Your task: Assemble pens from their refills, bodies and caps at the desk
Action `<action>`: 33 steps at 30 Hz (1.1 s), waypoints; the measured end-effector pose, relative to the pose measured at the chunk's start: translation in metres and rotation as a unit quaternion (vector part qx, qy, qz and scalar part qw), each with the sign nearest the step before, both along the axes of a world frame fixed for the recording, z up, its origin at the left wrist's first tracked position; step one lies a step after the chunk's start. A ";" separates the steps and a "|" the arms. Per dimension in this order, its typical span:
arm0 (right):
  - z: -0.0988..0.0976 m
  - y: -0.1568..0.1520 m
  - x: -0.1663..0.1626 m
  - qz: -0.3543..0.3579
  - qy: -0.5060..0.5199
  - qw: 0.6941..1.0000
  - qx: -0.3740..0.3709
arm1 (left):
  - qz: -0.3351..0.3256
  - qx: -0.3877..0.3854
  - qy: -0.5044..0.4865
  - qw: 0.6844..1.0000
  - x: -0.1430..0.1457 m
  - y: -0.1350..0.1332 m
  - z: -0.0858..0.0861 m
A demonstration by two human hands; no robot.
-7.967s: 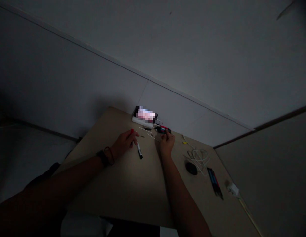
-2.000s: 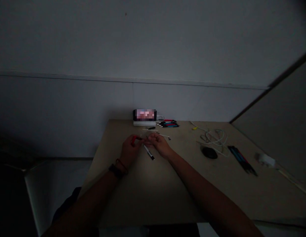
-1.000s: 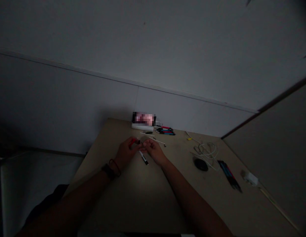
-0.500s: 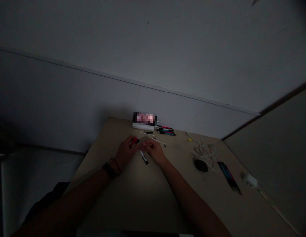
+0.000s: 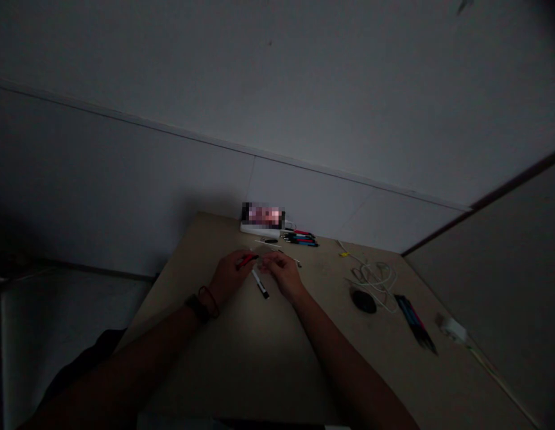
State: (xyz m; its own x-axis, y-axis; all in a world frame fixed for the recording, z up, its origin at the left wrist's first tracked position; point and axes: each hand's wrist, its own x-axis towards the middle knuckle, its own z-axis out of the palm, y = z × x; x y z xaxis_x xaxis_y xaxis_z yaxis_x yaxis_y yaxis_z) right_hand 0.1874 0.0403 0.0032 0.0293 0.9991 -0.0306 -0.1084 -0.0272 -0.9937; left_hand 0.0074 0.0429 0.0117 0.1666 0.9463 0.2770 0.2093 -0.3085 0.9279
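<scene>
My left hand (image 5: 227, 275) is closed round a red and black pen barrel (image 5: 247, 261), its dark end pointing right. Close beside it, my right hand (image 5: 281, 273) has its thumb and fingers pinched together near that dark end. Whatever the right fingertips hold is too small and dim to make out. On the table just below the hands lies a white and black pen piece (image 5: 260, 283). Behind the hands are thin white sticks, like pen refills (image 5: 268, 243), and a small dark piece (image 5: 271, 240).
A lit phone (image 5: 263, 215) leans on a white block (image 5: 260, 230) by the wall. Several pens (image 5: 301, 239) lie beside it. To the right are a white cable (image 5: 371, 278), a black mouse (image 5: 364, 301), more pens (image 5: 416, 324) and a white plug (image 5: 454, 328).
The red pen barrel has turned in my left hand, from slanting upward to nearly level, pointing toward the right hand. My right hand has shifted slightly right.
</scene>
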 end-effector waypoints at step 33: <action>0.002 -0.005 -0.001 0.086 -0.169 0.967 0.172 | -0.042 -0.030 0.042 0.998 -0.002 0.001 0.002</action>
